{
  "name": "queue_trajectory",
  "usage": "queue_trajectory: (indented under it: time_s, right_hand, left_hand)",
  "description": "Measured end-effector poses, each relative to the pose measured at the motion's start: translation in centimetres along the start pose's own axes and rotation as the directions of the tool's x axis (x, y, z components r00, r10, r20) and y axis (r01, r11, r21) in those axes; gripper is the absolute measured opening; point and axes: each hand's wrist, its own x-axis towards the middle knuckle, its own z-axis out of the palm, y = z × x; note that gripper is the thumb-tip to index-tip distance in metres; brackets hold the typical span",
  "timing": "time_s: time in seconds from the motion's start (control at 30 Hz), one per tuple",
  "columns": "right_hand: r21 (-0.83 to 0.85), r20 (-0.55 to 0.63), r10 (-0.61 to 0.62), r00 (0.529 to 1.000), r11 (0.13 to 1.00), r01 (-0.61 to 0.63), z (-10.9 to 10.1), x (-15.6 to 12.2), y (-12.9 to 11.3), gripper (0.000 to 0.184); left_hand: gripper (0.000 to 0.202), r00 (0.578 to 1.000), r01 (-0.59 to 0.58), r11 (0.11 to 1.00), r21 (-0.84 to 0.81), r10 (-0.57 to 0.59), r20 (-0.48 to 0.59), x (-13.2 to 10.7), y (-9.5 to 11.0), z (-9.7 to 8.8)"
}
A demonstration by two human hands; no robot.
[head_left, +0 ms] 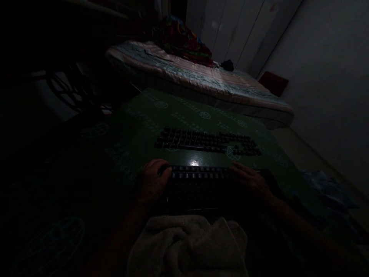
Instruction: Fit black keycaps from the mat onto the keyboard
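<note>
A dark keyboard (pixel 198 184) lies crosswise on the green table, its lower part lost in shadow. At its left end my left hand (pixel 152 181) is closed on the corner, thumb along the near side and fingers at the back. My right hand (pixel 253 182) holds the right part from above, fingers reaching over the back edge; its thumb is hidden. Beyond the keyboard, loose black keycaps (pixel 193 138) are laid out in keyboard order. A crumpled pale towel (pixel 187 246) is bunched in front of the near edge.
The green table (pixel 123 127) carries white printed globes and lettering. Behind it stands a bed (pixel 196 79) with a red patterned blanket (pixel 184 42). A pale wall (pixel 331 88) rises at the right, with bluish cloth (pixel 328 188) low beside the table. The room is very dark.
</note>
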Motion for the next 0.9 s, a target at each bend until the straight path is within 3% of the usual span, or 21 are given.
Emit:
queue_trajectory:
  time_s: [0.17, 0.5, 0.63, 0.8, 0.9]
  right_hand:
    - [-0.151, -0.085, -0.033, 0.996, 0.988, 0.020, 0.1, -0.1, -1.5, 0.023]
    - [-0.132, -0.091, 0.030, 0.995, 0.990, -0.042, 0.5, 0.0, -2.2, 0.021]
    - [-0.156, -0.185, 0.033, 0.982, 0.986, -0.062, 0.5, 0.0, -2.4, 0.023]
    - [-0.088, -0.355, 0.077, 0.932, 0.989, -0.115, 0.5, 1.6, 0.3, 0.019]
    - [-0.019, -0.236, 0.222, 0.946, 0.972, -0.232, 0.3, 4.5, 3.9, 0.021]
  left_hand:
    - [0.030, 1.000, 0.012, 1.000, -0.005, -0.011, 0.010, 0.1, 0.1, 0.0]
    - [0.031, 1.000, 0.018, 1.000, -0.006, -0.017, 0.019, 0.1, 0.2, -0.2]
    - [0.032, 0.999, 0.024, 1.000, 0.002, -0.024, 0.023, 0.3, 0.0, -0.2]
    - [0.033, 1.000, 0.024, 1.000, 0.000, -0.024, 0.007, 0.3, -0.1, -0.3]
    - [0.032, 1.000, 0.016, 1.000, -0.002, -0.016, -0.005, 0.2, -0.3, -0.4]
